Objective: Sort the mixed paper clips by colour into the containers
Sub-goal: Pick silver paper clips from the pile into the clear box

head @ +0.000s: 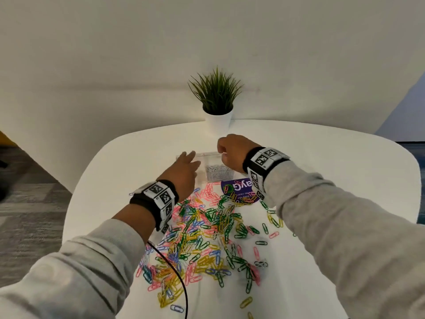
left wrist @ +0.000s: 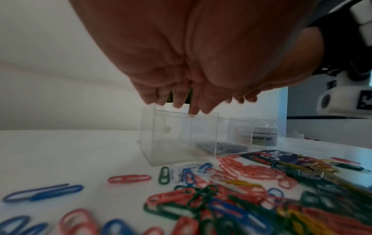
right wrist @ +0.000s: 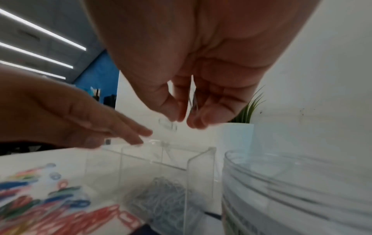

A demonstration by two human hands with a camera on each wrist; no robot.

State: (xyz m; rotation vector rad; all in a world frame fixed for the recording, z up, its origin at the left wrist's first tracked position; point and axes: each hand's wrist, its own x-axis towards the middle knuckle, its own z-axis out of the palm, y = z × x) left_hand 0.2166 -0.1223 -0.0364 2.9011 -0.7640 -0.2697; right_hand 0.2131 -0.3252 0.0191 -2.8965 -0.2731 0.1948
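A clear acrylic box (head: 208,154) with compartments stands at the far side of the pile of mixed coloured paper clips (head: 207,238). Silver clips (head: 218,172) lie in its right compartment. My left hand (head: 187,157) reaches over the left compartment, and its straight fingers (left wrist: 190,109) touch the box's top rim (left wrist: 181,113). My right hand (head: 219,146) hovers above the box (right wrist: 153,160) with curled fingers. Thumb and fingers (right wrist: 203,117) pinch a thin silvery clip (right wrist: 192,101). The left compartment is mostly hidden in the head view.
A round clear jar (left wrist: 263,135) labelled as a stationery set stands right of the box. A purple card (head: 241,189) lies under some clips. A potted plant (head: 217,107) stands at the table's far edge. A black cable (head: 174,268) crosses the near clips.
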